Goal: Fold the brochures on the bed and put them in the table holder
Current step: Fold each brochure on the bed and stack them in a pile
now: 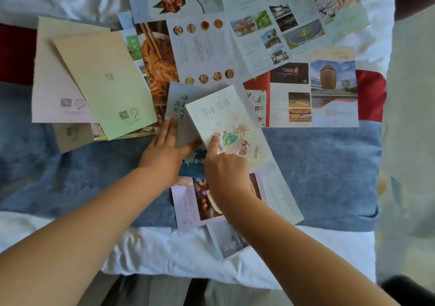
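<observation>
the brochure being folded lies on the bed, on the blue blanket, on top of other loose sheets. its pale cover panel with the bowl drawing is turned over but stands a little proud of the layer beneath. the left hand has a wide, flat grip, with straight fingers pressing on the grey-blue panel beside the fold. the right hand presses its index finger on the cover panel near the crease and the other fingers are curled. i cannot tell whether its thumb pinches the edge from below.

the step in hand looks like setting the crease, and the risks come from the surface. the bedding is soft and there is slippery paper underneath, so pressure could slide the brochure and skew the fold. the edges would then not meet, and it may sit badly in the holder. a sheet below could also get caught in the fold or be dragged along. two cream folded brochures lie at the left and open ones are spread beyond. the table holder is not in view.
</observation>
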The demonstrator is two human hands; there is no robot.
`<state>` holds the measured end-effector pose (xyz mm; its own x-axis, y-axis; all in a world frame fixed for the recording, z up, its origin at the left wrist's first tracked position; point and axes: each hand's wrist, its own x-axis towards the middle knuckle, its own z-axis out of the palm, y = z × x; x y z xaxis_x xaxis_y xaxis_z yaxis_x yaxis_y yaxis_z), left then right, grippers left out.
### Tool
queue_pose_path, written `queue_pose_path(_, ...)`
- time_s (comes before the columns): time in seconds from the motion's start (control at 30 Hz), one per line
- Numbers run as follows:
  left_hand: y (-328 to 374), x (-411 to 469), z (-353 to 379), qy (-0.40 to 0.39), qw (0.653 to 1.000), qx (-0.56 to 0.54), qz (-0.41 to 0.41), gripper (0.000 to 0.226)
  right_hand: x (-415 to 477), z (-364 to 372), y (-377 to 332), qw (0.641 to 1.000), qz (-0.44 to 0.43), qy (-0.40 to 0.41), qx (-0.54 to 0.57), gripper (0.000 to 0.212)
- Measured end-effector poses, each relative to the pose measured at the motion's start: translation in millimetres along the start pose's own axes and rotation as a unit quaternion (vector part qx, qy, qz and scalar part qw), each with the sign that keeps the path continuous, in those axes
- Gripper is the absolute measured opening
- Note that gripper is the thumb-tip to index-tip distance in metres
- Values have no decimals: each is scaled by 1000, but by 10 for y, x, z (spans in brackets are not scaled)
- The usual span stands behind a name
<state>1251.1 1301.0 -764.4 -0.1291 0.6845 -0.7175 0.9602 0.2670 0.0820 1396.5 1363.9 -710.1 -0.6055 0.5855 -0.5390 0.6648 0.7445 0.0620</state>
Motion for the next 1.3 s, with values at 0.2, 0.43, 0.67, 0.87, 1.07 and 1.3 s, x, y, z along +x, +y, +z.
queue_pose_path(0.2, -291, -500, 436, -9, 1000, 5, -14, 109, -265, 305, -511, 995, -45, 40, 78, 77)
queue_pose_path(0.43, -191, -693, 682, 58, 993, -96, -42, 95, -161, 702, -187, 965, 42, 79, 244, 66)
queue_pose_path(0.67, 60, -579, 668, 13, 978, -202, -56, 100, -116, 697, 4, 954, 130, 69, 260, 94)
queue_pose_path(0.87, 201, -530, 726, 53, 968, -220, -110, 98, -53, 653, 105, 939, 190, 21, 285, 121)
queue_pose_path(1.07, 259, -522, 806, 105, 967, -193, -131, 102, -171, 636, 303, 916, 233, 26, 324, 117)
queue_pose_path(1.3, 313, -572, 819, 189, 956, -160, -157, 87, -367, 672, 302, 907, 242, 41, 341, 106)
